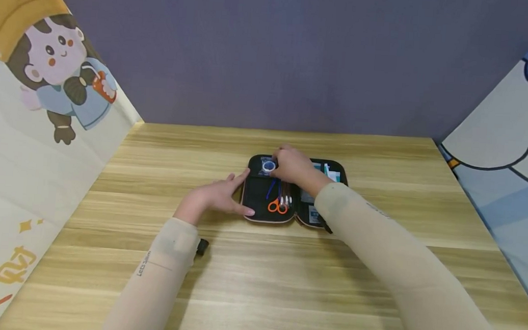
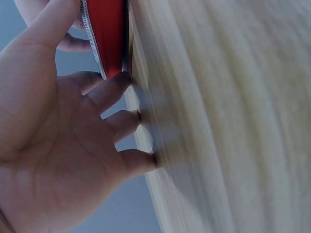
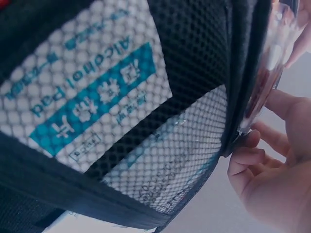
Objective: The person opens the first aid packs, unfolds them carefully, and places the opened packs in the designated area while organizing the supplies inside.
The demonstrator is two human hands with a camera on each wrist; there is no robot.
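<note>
A zippered case (image 1: 253, 197) lies spread flat on the table, black inside and red outside. My left hand (image 1: 218, 195) steadies its left half, thumb on the front corner and index finger along the left edge. Over the back of that half, my right hand (image 1: 293, 165) pinches the edge of a clear packet with a white ring-shaped roll (image 1: 268, 166) in it. Orange-handled scissors (image 1: 277, 206), a thin blue tool (image 1: 270, 189) and clear tubes (image 1: 286, 193) sit below. In the right wrist view, an alcohol pad packet (image 3: 92, 87) shows behind mesh; the right fingertips are partly hidden.
The wooden table (image 1: 247, 276) runs back to a dark wall panel (image 1: 271, 58). Printed cloth walls (image 1: 29, 169) stand at both sides. A small black block (image 1: 201, 247) shows beside the left wrist. White and teal packets (image 1: 332, 175) lie in the case's right half.
</note>
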